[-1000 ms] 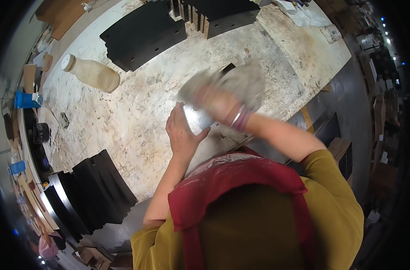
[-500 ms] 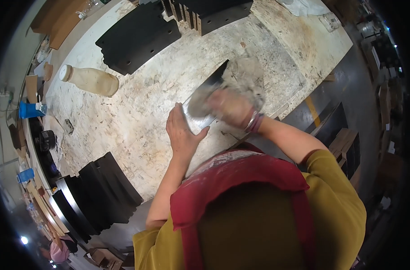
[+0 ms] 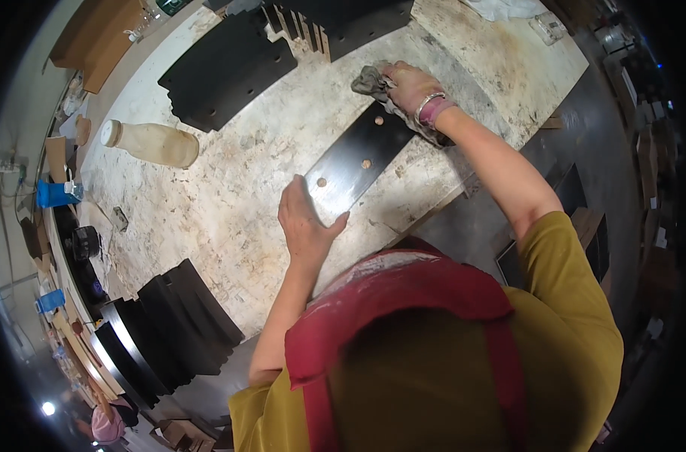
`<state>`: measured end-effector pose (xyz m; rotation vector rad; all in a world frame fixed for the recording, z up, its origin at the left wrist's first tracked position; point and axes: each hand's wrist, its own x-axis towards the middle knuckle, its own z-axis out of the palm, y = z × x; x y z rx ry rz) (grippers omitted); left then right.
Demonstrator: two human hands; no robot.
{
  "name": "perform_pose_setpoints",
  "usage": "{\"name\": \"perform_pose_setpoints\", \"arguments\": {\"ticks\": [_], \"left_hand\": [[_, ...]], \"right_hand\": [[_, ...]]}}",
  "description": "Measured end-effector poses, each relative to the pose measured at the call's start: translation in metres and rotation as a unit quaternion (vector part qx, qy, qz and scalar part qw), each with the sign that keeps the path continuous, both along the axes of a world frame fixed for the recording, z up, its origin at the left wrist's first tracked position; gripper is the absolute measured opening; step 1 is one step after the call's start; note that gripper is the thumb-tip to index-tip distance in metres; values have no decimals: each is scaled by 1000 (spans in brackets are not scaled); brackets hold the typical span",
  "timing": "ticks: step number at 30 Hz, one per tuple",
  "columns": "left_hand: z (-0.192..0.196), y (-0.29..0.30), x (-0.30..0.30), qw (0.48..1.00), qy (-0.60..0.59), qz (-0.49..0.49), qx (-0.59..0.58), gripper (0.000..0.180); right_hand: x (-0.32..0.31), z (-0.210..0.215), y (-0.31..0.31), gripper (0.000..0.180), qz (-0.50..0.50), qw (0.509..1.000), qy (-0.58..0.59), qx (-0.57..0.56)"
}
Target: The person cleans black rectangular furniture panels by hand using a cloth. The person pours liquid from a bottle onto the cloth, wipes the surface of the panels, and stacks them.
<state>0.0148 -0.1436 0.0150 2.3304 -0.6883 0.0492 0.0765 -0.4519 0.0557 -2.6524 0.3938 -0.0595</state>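
Note:
A flat black board (image 3: 350,160) with several round holes lies slantwise on the stained white table (image 3: 230,203). My left hand (image 3: 307,218) rests at its near end, thumb and fingers spread along the two edges. Beyond the far end, my right hand (image 3: 412,89) is closed on a grey rag (image 3: 373,81). Part of the rag hangs below the palm and wrist and covers the board's far corner. A bracelet and a pink band circle that wrist.
Stacked black boards (image 3: 230,71) stand at the table's far side, with more black boards (image 3: 169,331) at the near left. A cloudy bottle with a white cap (image 3: 154,143) lies at left. The table's right edge borders the floor (image 3: 539,173). A person in pink (image 3: 108,423) appears far lower left.
My right hand has swept the rag away from me, from the board's middle to past its far end, uncovering the holes. My left hand has stayed in place.

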Motion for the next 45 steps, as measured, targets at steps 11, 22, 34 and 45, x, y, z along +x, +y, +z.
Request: {"name": "perform_pose_setpoints", "arguments": {"ticks": [11,22,34,45], "left_hand": [[-1,2,0,1000,-8,-1,6,104],[-2,7,-2,1000,3,-7,9,102],[2,0,8,998,0,-47,43,110],[38,-1,22,916,388,-19,-95,72]], "right_hand": [[4,4,15,29,101,990,-29,-94],[-3,-11,39,31,114,991,-74,7],[-73,-17,64,32,172,971,-166,-15],[-88,-19,-66,31,-112,979,-163,56]]}}
